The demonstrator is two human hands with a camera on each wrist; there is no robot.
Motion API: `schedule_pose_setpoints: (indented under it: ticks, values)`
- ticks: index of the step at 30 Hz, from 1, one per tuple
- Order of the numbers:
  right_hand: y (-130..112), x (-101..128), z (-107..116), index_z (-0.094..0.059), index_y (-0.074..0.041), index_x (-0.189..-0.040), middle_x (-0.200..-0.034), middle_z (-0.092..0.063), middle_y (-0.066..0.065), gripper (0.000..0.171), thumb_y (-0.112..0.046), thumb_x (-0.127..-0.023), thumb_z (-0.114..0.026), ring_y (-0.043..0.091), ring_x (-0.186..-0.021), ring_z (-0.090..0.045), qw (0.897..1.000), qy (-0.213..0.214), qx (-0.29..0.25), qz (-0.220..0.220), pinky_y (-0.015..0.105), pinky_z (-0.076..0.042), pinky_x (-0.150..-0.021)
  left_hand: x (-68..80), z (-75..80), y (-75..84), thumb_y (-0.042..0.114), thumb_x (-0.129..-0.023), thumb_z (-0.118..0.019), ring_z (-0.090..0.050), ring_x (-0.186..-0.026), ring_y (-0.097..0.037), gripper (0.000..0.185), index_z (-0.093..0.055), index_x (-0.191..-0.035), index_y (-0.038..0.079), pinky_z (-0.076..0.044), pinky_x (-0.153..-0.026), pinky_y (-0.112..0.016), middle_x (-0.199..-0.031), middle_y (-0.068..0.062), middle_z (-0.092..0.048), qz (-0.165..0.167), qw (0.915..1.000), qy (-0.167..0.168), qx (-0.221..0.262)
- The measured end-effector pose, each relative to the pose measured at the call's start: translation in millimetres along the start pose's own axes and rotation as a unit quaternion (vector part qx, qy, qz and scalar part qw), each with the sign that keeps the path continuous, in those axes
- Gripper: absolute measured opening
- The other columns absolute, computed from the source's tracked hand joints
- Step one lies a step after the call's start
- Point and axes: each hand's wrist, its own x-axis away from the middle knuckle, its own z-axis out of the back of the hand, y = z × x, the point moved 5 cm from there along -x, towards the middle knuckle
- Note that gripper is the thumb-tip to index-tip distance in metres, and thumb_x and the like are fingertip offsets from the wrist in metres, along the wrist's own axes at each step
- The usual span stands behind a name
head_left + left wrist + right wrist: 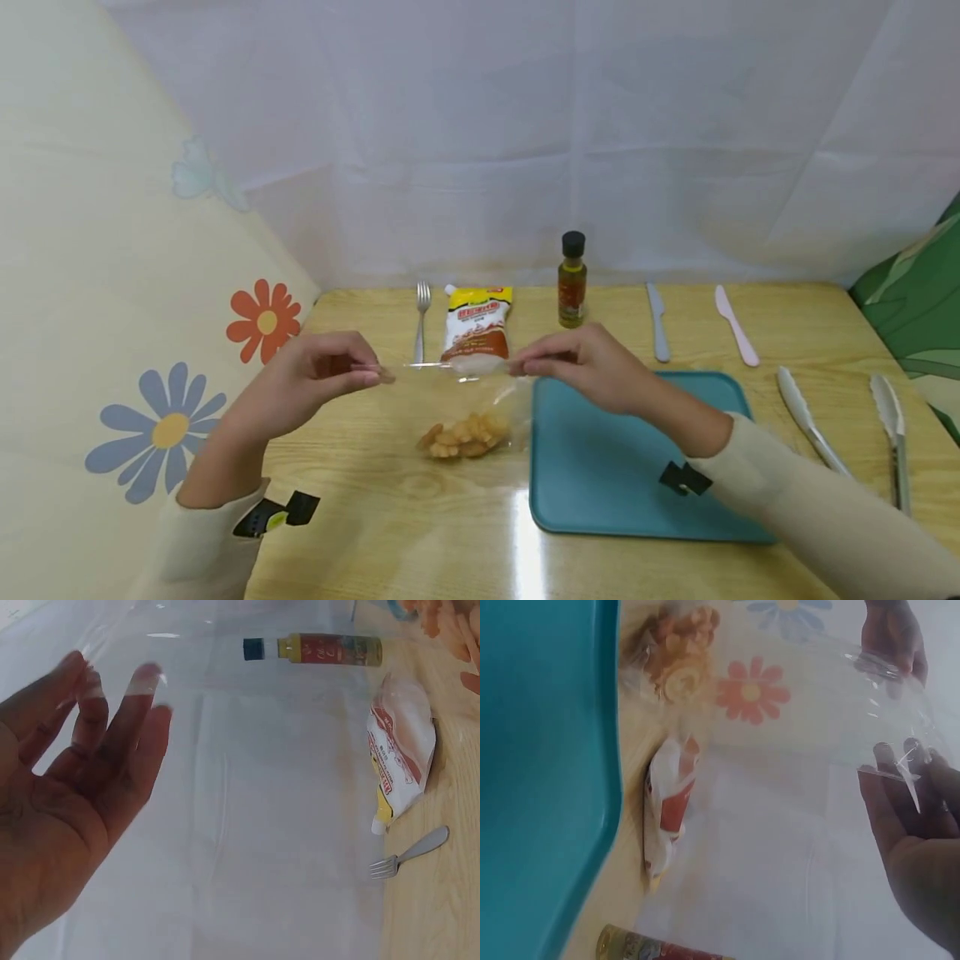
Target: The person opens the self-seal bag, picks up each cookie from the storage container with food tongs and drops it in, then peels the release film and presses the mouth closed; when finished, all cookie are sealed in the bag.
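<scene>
Between my two hands hangs a clear plastic bag point(517, 410), its top edge stretched taut. Pale tan snack pieces point(463, 437) lie heaped at the bottom of it. My left hand point(318, 379) pinches the bag's left top corner between thumb and fingers. At the opposite corner my right hand point(581, 362) pinches the film in the same way. Through the clear film, the right wrist view shows the bag point(802, 705) with the snack pieces point(679, 656) low in it. Whether the bag's mouth is sealed I cannot tell.
Behind the bag lie a fork point(421, 321) and a seasoning pouch point(477, 321), with an oil bottle point(572, 283) upright beside them. A teal tray point(600, 483) sits under my right forearm. Two knives point(657, 323) lie behind it, two tongs point(810, 421) at right.
</scene>
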Motion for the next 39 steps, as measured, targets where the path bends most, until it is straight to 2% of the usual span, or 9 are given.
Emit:
schedule_pose_setpoints:
  ticks: [5, 7, 12, 15, 22, 26, 30, 34, 39]
  values:
    - [-7, 14, -17, -0.071, 0.004, -0.126, -0.121, -0.074, 0.018, 0.026, -0.003, -0.105, -0.056, 0.021, -0.108, -0.073, 0.996, -0.048, -0.071, -0.018, 0.038, -0.060, -0.090, 15.6, -1.5, 6.8, -0.012, -0.096, -0.063, -0.069, -0.088, -0.017, 0.023, -0.070, -0.103, 0.009, -0.058, -0.072, -0.026, -0.103, -0.007, -0.070, -0.014, 0.9964, -0.059, 0.058]
    - [-11, 19, -24, -0.068, 0.006, -0.128, -0.123, -0.072, 0.021, 0.027, -0.003, -0.106, -0.054, 0.024, -0.107, -0.074, 0.993, -0.070, -0.097, -0.023, 0.039, -0.061, -0.088, 22.1, -1.6, 9.5, -0.015, -0.097, -0.058, -0.072, -0.094, -0.020, 0.026, -0.068, -0.106, 0.008, -0.061, -0.077, -0.031, -0.107, -0.009, -0.070, -0.013, 0.9906, -0.095, 0.097]
    - [-20, 29, -42, -0.064, 0.006, -0.133, -0.126, -0.070, 0.022, 0.031, -0.007, -0.109, -0.050, 0.029, -0.106, -0.074, 0.981, -0.120, -0.151, -0.035, 0.043, -0.061, -0.085, 36.9, -0.9, 14.1, -0.025, -0.098, -0.043, -0.074, -0.099, -0.031, 0.034, -0.061, -0.113, -0.001, -0.063, -0.073, -0.047, -0.111, -0.018, -0.071, -0.036, 0.9576, -0.191, 0.212]
    - [-20, 30, -48, -0.062, 0.007, -0.136, -0.128, -0.069, 0.024, 0.033, -0.008, -0.110, -0.048, 0.032, -0.106, -0.074, 0.975, -0.132, -0.173, -0.051, 0.046, -0.061, -0.084, 40.2, 0.2, 7.3, -0.025, -0.098, -0.041, -0.075, -0.091, -0.031, 0.033, -0.061, -0.112, -0.003, -0.063, -0.066, -0.045, -0.106, -0.019, -0.072, -0.025, 0.9486, -0.212, 0.234]
    - [14, 13, -49, -0.056, 0.008, -0.141, -0.132, -0.067, 0.022, 0.037, -0.011, -0.111, -0.046, 0.032, -0.102, -0.075, 0.966, -0.094, -0.205, -0.124, 0.045, -0.062, -0.081, 30.5, -7.0, -43.6, -0.006, -0.104, -0.052, -0.075, -0.075, -0.027, 0.010, -0.062, -0.105, -0.005, -0.062, -0.063, -0.043, -0.089, -0.015, -0.074, 0.087, 0.9628, -0.177, 0.185]
    - [38, 1, -42, -0.051, 0.011, -0.143, -0.133, -0.064, 0.029, 0.038, -0.009, -0.112, -0.043, 0.030, -0.101, -0.076, 0.962, -0.059, -0.219, -0.150, 0.045, -0.062, -0.082, 16.0, -12.5, -72.2, 0.005, -0.105, -0.059, -0.072, -0.072, -0.024, 0.012, -0.063, -0.108, -0.006, -0.063, -0.066, -0.041, -0.086, -0.014, -0.070, 0.152, 0.9708, -0.136, 0.126]
    - [57, -9, -34, -0.050, 0.011, -0.144, -0.132, -0.064, 0.029, 0.039, -0.008, -0.112, -0.042, 0.028, -0.100, -0.076, 0.960, -0.020, -0.208, -0.188, 0.047, -0.061, -0.085, -0.5, -18.8, -95.6, 0.009, -0.104, -0.061, -0.069, -0.075, -0.025, 0.018, -0.063, -0.111, -0.007, -0.063, -0.070, -0.041, -0.091, -0.020, -0.067, 0.211, 0.9678, -0.107, 0.086]
    - [79, -19, -27, -0.055, 0.007, -0.141, -0.128, -0.068, 0.026, 0.036, -0.009, -0.111, -0.044, 0.026, -0.099, -0.076, 0.956, 0.017, -0.181, -0.230, 0.041, -0.062, -0.085, -13.1, -25.2, -115.6, 0.008, -0.106, -0.057, -0.070, -0.082, -0.024, 0.019, -0.063, -0.116, -0.008, -0.063, -0.073, -0.043, -0.095, -0.020, -0.066, 0.244, 0.9619, -0.096, 0.079]
    - [107, -29, -19, -0.061, 0.008, -0.133, -0.106, -0.070, 0.015, 0.031, -0.006, -0.108, -0.050, 0.014, -0.081, -0.069, 0.951, 0.065, -0.138, -0.268, 0.026, -0.060, -0.070, -23.7, -38.5, -143.4, 0.004, -0.106, -0.053, -0.067, -0.082, -0.022, 0.020, -0.062, -0.120, -0.008, -0.061, -0.070, -0.034, -0.094, -0.014, -0.067, 0.268, 0.9572, -0.089, 0.065]
